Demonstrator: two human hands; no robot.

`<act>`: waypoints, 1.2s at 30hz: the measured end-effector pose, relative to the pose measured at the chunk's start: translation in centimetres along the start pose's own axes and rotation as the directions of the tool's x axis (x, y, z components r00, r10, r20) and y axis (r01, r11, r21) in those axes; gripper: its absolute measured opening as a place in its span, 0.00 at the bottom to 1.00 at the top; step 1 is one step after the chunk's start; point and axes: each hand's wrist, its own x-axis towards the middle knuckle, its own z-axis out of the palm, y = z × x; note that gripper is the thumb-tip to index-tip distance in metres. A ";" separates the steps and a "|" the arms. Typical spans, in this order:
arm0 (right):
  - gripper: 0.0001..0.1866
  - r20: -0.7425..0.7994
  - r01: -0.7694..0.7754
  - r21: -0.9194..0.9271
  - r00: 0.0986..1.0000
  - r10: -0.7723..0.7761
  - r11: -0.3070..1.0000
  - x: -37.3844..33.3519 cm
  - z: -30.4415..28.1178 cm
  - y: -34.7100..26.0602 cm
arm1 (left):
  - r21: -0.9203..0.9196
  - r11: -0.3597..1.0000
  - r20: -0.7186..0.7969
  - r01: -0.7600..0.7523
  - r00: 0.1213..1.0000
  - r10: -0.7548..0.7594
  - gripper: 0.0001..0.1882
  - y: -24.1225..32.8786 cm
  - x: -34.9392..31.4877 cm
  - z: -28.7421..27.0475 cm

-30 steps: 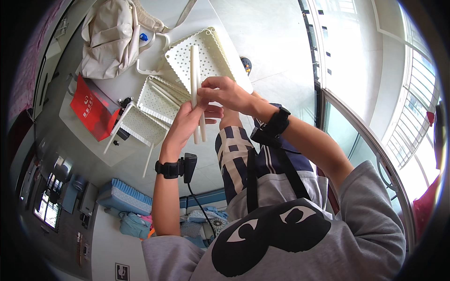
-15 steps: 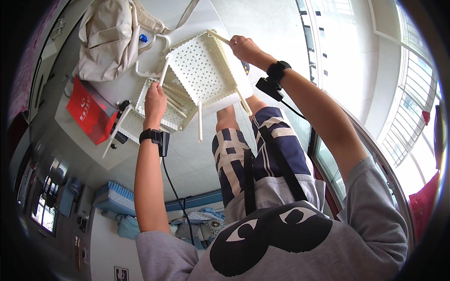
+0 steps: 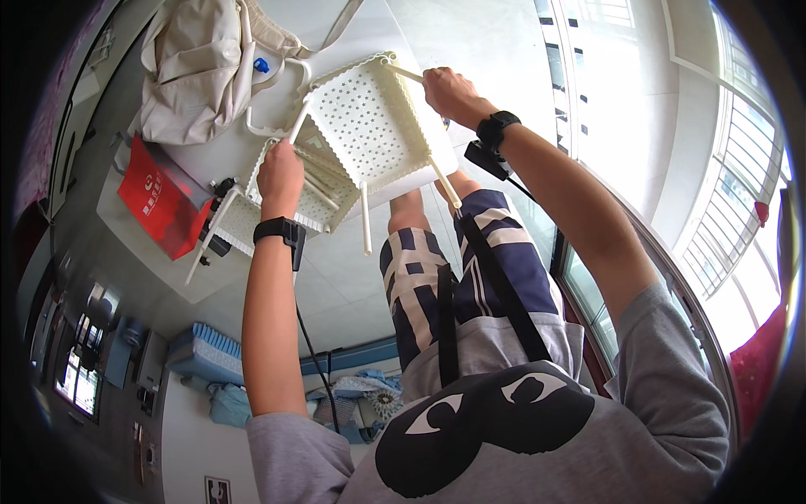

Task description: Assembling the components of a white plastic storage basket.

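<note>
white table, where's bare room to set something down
One bare patch lies beyond the large tray, between the strap and the right edge of the white table; another is this side of the red bag. Smaller trays and rods crowd the left hand.

1. Backpack (image 3: 197,80), cream, on the white table (image 3: 382,34).
2. Small blue object (image 3: 261,65) (kind unclear), beside the backpack.
3. Bag (image 3: 159,202), red, with pale printing.
4. Fabrics (image 3: 359,391), light blue, heaped.
5. Picture (image 3: 217,490), dark-framed, near the lower edge.

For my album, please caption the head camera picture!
Left hand and right hand each hold a cream rod at a corner of a perforated tray.
</note>
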 end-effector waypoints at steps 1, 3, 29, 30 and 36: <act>0.12 0.002 0.003 0.002 1.000 -0.003 1.000 -0.1 -0.3 -0.5 | 0.049 0.999 -0.008 -0.025 1.000 0.025 0.12 -0.1 0.1 -0.1; 0.11 0.020 0.018 -0.054 1.000 -0.017 0.998 -0.2 -1.1 -1.1 | 0.092 0.995 -0.018 -0.037 0.999 0.039 0.12 0.1 0.3 -0.5; 0.13 0.135 0.201 -0.584 0.979 -0.150 0.786 1.2 -1.3 -4.4 | 0.465 0.874 0.024 -0.140 0.989 0.146 0.08 8.7 2.4 -2.8; 0.16 0.201 0.207 -0.632 0.974 -0.099 0.747 1.5 -1.0 -4.9 | 0.465 0.874 0.024 -0.139 0.989 0.145 0.08 8.9 2.5 -2.6; 0.15 0.223 0.244 -0.736 0.968 -0.115 0.631 1.8 1.2 -6.6 | 0.573 0.812 0.053 -0.113 0.993 0.101 0.08 10.7 3.3 -1.6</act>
